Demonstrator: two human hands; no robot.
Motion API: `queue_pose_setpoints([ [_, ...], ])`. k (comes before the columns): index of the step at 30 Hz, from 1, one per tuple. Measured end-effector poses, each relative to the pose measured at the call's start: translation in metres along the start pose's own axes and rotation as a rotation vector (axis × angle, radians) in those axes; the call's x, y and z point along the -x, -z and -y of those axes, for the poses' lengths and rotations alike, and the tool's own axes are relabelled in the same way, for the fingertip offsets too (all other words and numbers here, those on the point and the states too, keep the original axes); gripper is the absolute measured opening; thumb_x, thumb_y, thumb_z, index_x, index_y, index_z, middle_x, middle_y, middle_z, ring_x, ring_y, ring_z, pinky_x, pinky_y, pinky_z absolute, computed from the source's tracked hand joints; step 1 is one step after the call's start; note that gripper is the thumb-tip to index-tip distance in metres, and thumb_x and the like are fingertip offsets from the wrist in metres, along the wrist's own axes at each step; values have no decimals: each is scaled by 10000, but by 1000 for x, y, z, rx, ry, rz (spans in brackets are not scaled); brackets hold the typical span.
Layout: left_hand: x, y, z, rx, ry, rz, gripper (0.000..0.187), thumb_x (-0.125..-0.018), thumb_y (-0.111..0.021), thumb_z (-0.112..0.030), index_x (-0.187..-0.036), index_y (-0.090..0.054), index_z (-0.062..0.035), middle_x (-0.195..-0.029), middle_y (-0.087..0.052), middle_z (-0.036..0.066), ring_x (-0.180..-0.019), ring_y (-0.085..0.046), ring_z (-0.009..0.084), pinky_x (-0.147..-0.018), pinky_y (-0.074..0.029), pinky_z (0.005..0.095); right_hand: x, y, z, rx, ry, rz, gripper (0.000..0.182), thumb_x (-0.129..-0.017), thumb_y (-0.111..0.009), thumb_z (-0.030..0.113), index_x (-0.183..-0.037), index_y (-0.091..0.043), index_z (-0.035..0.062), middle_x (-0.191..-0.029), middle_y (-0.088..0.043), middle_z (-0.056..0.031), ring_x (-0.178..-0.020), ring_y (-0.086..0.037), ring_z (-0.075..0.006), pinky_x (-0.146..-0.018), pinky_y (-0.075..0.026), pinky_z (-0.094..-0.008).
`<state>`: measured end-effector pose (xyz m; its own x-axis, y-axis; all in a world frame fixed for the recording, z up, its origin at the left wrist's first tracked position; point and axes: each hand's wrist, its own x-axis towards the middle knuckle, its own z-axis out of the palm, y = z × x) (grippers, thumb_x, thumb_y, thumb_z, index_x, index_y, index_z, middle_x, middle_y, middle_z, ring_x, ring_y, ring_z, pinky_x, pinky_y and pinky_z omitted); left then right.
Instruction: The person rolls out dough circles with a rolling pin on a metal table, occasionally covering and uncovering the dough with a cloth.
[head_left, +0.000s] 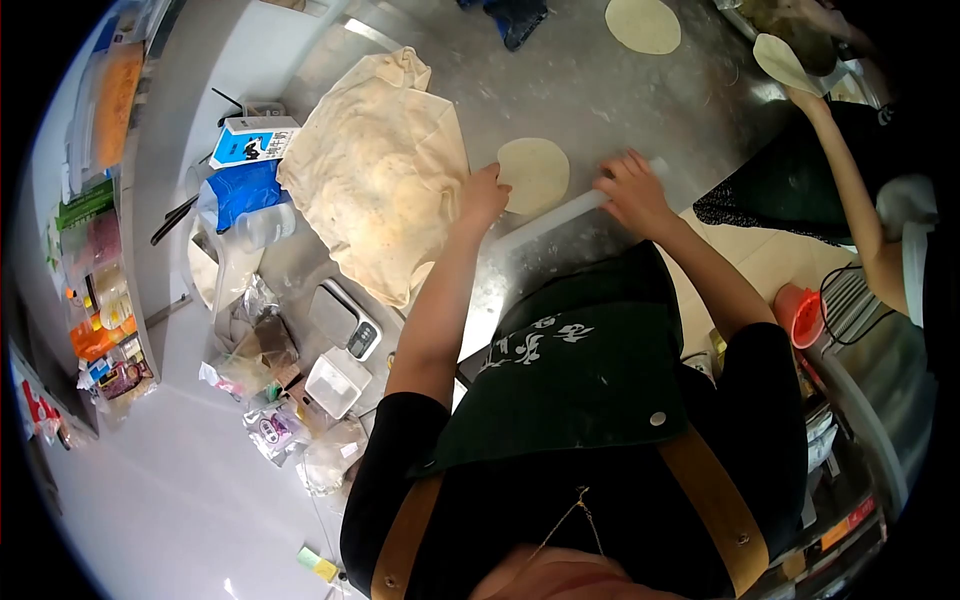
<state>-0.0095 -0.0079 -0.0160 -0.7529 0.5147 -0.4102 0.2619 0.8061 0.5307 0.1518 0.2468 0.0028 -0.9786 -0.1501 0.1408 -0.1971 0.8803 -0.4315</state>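
Note:
A flat round of dough [534, 175] lies on the metal worktop in front of me. My left hand [484, 198] has its fingers closed at the left edge of that round. A whitish rolling pin [550, 222] lies slantwise at the near side of the dough. Over its right part sits my right hand [632, 192], fingers bent across the pin. Left of my left hand spreads a creased beige cloth [375, 170], bulging over something hidden. A second dough round [643, 25] rests at the far side.
At the right, a co-worker's hand [803, 98] holds another dough round [778, 62]. A blue and white carton [252, 142], a kitchen scale [345, 318] and a white plastic tub [337, 382] stand left. Dark blue cloth [512, 20] lies at the far edge.

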Motion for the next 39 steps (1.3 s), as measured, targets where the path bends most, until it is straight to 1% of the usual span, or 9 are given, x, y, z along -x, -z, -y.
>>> queue_pose_setpoints([
  [5,-4,-6,17,351,121,67,327,-769,-660,-90,-1086,-653,-13,-944,-686,166,-860,-656,269,-757,-499,345,-47,-13,-3,-73,68,24,386,-736,-739,260,-1045,-603,73,-1197,-532,-118,-1190,-475,-287,-1108,-284,-484],
  [11,-4,-11,18,998,191,19,296,-823,-623,-30,-1104,-636,61,-950,-682,95,-858,-621,160,-770,-486,288,-68,-59,16,214,-287,-120,467,-879,-550,304,-1265,-520,42,-1429,-416,-181,-1340,-372,-314,-1119,-247,-514],
  [14,-8,-7,12,1133,233,34,293,-832,-629,-28,-1113,-643,55,-963,-684,91,-857,-628,169,-783,-487,291,-38,-63,15,194,-248,-96,485,-904,-499,281,-1325,-478,42,-1459,-376,-206,-1378,-319,-341,-1134,-214,-517],
  [20,-31,5,12,844,255,179,340,-793,-698,-90,-1101,-655,46,-965,-688,100,-882,-632,148,-758,-495,289,-117,-55,9,212,-234,-103,536,-900,-499,271,-1352,-434,-7,-1478,-358,-200,-1361,-350,-352,-1122,-252,-503],
  [25,-38,4,3,160,67,183,480,-728,-760,-199,-1154,-643,-10,-1044,-679,174,-953,-651,287,-807,-510,384,-49,-58,12,194,-155,-54,572,-837,-587,272,-1313,-475,-24,-1426,-425,-216,-1327,-402,-341,-1117,-267,-508],
  [27,-34,-8,10,-100,-265,-87,590,-742,-748,-253,-1275,-571,-70,-1177,-620,218,-1061,-601,377,-898,-484,445,-2,-95,-5,114,-30,-247,585,-731,-652,272,-1225,-550,-24,-1332,-516,-218,-1251,-472,-366,-1085,-318,-518],
  [30,-40,-14,12,-93,-229,26,525,-822,-662,-268,-1294,-545,-68,-1202,-604,214,-1104,-574,369,-942,-455,456,18,-73,-1,201,16,-102,234,-649,-650,236,-820,-649,75,-967,-629,-159,-953,-602,-347,-878,-491,-488],
  [32,-33,-13,4,-142,-193,-8,383,-819,-657,-257,-1141,-636,-51,-1070,-656,207,-1015,-615,382,-870,-490,462,18,-78,-11,227,87,11,123,-663,-631,219,-611,-550,142,-785,-552,-91,-795,-568,-276,-787,-478,-430],
  [39,4,10,-38,-253,-284,-86,289,-774,-682,-183,-978,-641,17,-979,-646,259,-945,-612,430,-815,-484,487,33,-33,21,238,206,-171,218,-688,-648,195,-859,-536,121,-892,-530,-60,-954,-520,-252,-924,-396,-379],
])
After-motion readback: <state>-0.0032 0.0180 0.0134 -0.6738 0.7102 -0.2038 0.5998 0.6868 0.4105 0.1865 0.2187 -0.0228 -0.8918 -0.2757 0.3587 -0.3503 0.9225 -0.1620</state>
